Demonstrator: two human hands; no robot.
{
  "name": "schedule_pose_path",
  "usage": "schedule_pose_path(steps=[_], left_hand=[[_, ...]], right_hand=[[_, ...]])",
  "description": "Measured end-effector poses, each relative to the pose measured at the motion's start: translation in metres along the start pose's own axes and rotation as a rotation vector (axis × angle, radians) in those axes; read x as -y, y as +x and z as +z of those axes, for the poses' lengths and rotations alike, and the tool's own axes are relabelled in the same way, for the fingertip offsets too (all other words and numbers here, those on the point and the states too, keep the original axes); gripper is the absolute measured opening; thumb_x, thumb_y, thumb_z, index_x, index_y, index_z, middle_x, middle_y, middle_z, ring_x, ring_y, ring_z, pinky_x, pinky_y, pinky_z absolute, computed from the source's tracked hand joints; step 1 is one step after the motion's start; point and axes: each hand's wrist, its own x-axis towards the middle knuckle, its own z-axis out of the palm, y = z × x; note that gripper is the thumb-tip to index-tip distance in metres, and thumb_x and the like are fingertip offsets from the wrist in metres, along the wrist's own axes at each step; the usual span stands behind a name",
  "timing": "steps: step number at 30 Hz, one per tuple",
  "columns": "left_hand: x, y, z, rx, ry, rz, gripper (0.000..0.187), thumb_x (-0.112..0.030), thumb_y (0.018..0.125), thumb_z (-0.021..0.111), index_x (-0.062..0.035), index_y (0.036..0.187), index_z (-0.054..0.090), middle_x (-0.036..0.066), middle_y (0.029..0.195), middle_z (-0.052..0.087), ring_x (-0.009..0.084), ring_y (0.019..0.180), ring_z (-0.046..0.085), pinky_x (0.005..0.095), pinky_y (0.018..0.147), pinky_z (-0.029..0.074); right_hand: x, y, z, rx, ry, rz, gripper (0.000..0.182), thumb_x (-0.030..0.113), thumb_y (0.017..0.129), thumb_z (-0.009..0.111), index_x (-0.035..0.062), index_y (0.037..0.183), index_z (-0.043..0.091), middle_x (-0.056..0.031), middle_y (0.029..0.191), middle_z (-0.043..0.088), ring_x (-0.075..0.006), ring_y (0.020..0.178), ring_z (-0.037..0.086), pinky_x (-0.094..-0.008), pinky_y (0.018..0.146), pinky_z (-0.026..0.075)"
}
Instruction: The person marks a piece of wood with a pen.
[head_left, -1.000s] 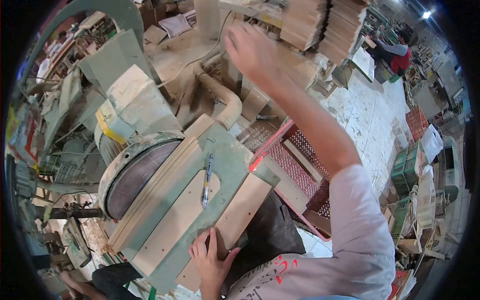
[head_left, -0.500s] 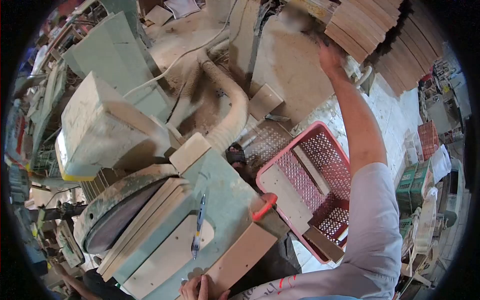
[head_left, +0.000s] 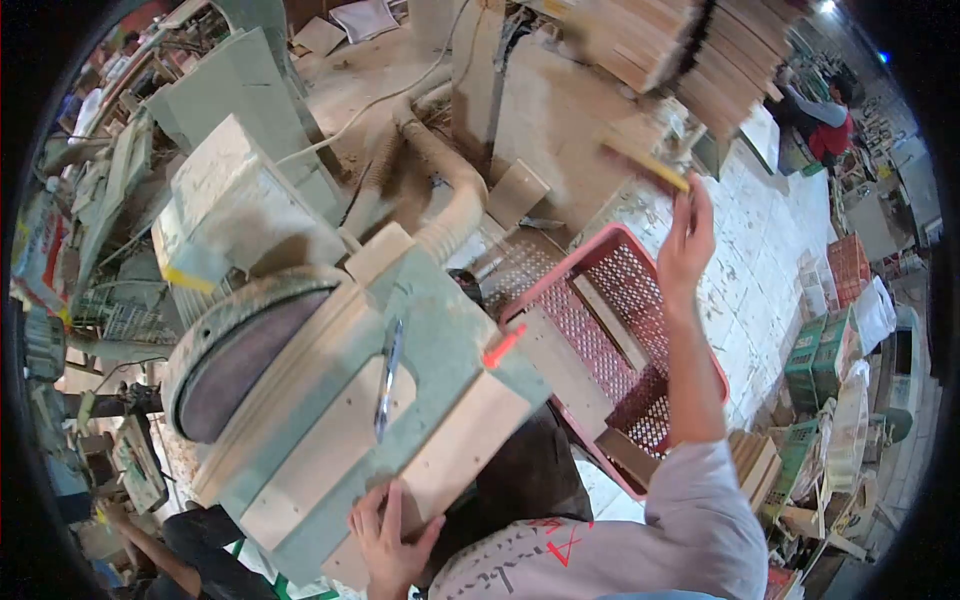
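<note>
My left hand [head_left: 388,530] rests with spread fingers on a pale wooden board [head_left: 468,432] at the near edge of the green machine table [head_left: 440,310]. My right hand [head_left: 686,235], raised at the upper right, pinches the end of a small flat piece [head_left: 645,165] with a yellowish edge, blurred by motion. A pen [head_left: 389,380] lies on another pale board [head_left: 320,450] with dark holes. Left of it are long wooden strips [head_left: 270,390] beside the round dark disc [head_left: 250,365].
A pink basket [head_left: 612,240] holding boards stands right of the table. Stacked wood [head_left: 735,60] is at the upper right. A hose [head_left: 450,165] runs behind the table. One person [head_left: 825,120] is at the far right; another person's arm [head_left: 150,550] shows at the lower left.
My right hand has come back from the wood stack and now holds a flat piece. My left hand shows more fully on the board. The view has shifted.
</note>
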Motion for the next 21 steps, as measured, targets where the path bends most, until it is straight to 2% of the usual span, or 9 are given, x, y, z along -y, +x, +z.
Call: schedule_pose_path(steps=[1,2,4,8,11,16,18,19,21], left_hand=[[0.000,0.000,0.001,-0.021,0.001,-0.003,0.081,-0.025,0.059,0.085,-0.0053,0.130,0.051,0.015,0.121,0.053,0.0345,0.109,0.050,0.0475,0.095,0.036],[0.000,-0.001,0.001,-0.037,0.004,-0.009,0.081,-0.028,0.060,0.085,-0.0068,0.130,0.051,0.013,0.121,0.052,0.0327,0.109,0.050,0.0465,0.095,0.035],[0.000,-0.001,0.002,-0.047,0.002,0.011,0.081,-0.027,0.060,0.085,-0.0066,0.131,0.051,0.013,0.121,0.052,0.0331,0.110,0.050,0.0467,0.096,0.035],[-0.001,0.003,-0.003,-0.032,-0.033,0.018,0.078,-0.025,0.062,0.084,-0.0057,0.131,0.051,0.014,0.123,0.050,0.0339,0.113,0.047,0.0469,0.099,0.034],[-0.009,0.004,-0.008,-0.037,-0.074,0.037,0.076,-0.025,0.066,0.081,-0.0056,0.132,0.049,0.014,0.126,0.048,0.0336,0.117,0.044,0.0473,0.102,0.031],[-0.010,-0.002,-0.005,-0.147,0.055,0.070,0.075,-0.024,0.070,0.078,-0.0063,0.135,0.045,0.012,0.129,0.047,0.0313,0.123,0.041,0.0485,0.105,0.027],[-0.014,-0.004,-0.011,-0.037,0.040,0.051,0.073,-0.018,0.072,0.076,-0.0072,0.136,0.045,0.013,0.131,0.046,0.0300,0.125,0.041,0.0471,0.106,0.028],[-0.013,-0.005,-0.008,-0.055,0.065,0.048,0.068,-0.018,0.075,0.074,-0.0082,0.135,0.046,0.012,0.130,0.047,0.0295,0.127,0.040,0.0481,0.107,0.028],[-0.016,-0.007,-0.007,-0.109,0.075,0.043,0.067,-0.019,0.076,0.074,-0.0085,0.135,0.045,0.011,0.131,0.046,0.0292,0.127,0.040,0.0490,0.107,0.028]], right_hand=[[0.014,-0.026,-0.023,-0.014,0.168,0.209,0.032,0.015,0.100,0.046,-0.0024,0.125,0.053,-0.0130,0.114,0.062,-0.0204,0.103,0.059,-0.0343,0.089,0.047],[0.021,-0.047,-0.046,0.015,0.091,0.225,0.033,0.019,0.102,0.043,-0.0027,0.124,0.054,-0.0093,0.107,0.062,-0.0126,0.096,0.057,-0.0287,0.082,0.048],[0.049,-0.081,-0.077,-0.007,0.620,0.575,0.033,0.021,0.102,0.043,-0.0016,0.122,0.056,-0.0051,0.101,0.061,-0.0099,0.088,0.057,-0.0242,0.075,0.047],[0.096,-0.105,-0.116,0.018,0.743,0.702,0.033,0.023,0.102,0.044,-0.0005,0.120,0.058,-0.0003,0.098,0.060,-0.0051,0.083,0.054,-0.0212,0.069,0.045],[0.128,-0.104,-0.126,0.197,0.691,0.556,0.029,0.023,0.100,0.050,0.0011,0.116,0.060,0.0026,0.096,0.060,-0.0031,0.081,0.053,-0.0198,0.068,0.043],[0.168,-0.121,-0.140,0.443,0.869,0.558,0.028,0.021,0.098,0.053,0.0020,0.119,0.058,0.0003,0.099,0.062,-0.0052,0.084,0.055,-0.0207,0.073,0.046],[0.173,-0.128,-0.143,0.650,1.166,0.756,0.031,0.025,0.099,0.052,0.0021,0.119,0.057,-0.0026,0.102,0.063,-0.0085,0.086,0.059,-0.0246,0.076,0.048],[0.181,-0.134,-0.139,0.620,1.229,0.813,0.034,0.031,0.099,0.048,0.0049,0.121,0.054,-0.0049,0.103,0.063,-0.0136,0.089,0.061,-0.0334,0.081,0.051],[0.184,-0.151,-0.133,0.691,1.449,0.973,0.036,0.033,0.099,0.047,0.0069,0.123,0.052,-0.0055,0.102,0.062,-0.0156,0.091,0.061,-0.0378,0.083,0.051]])
